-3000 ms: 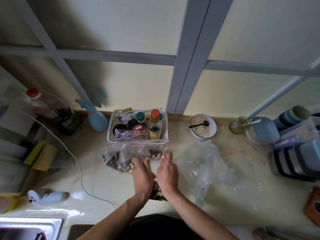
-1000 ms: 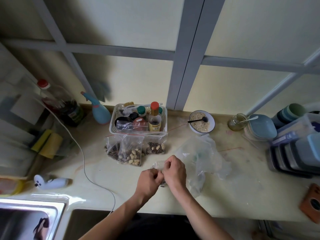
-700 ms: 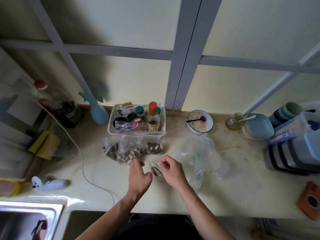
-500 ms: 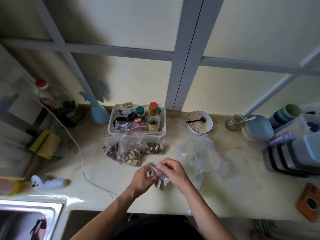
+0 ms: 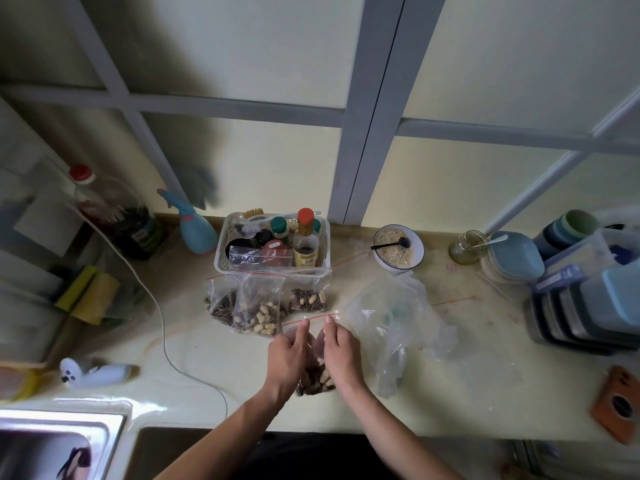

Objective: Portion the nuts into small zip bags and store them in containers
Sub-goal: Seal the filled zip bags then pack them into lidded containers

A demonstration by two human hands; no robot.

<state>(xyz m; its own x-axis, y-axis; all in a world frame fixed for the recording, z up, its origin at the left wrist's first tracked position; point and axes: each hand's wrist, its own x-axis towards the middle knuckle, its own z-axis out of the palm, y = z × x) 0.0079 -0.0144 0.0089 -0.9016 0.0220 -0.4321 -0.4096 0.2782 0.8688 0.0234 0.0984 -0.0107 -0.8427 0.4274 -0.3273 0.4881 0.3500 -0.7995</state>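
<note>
— We had three filled zip bags of nuts standing before the white basket of bottles, and a bowl of crumbs beside it.

— And our left hand and right hand lay flat, fingers straight, pressing a fourth zip bag onto the table; half a second before, we'd held it pinched in the air.

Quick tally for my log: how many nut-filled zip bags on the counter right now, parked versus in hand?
Parked by the white basket: 3
Under the left hand and right hand: 1
Total: 4
</note>
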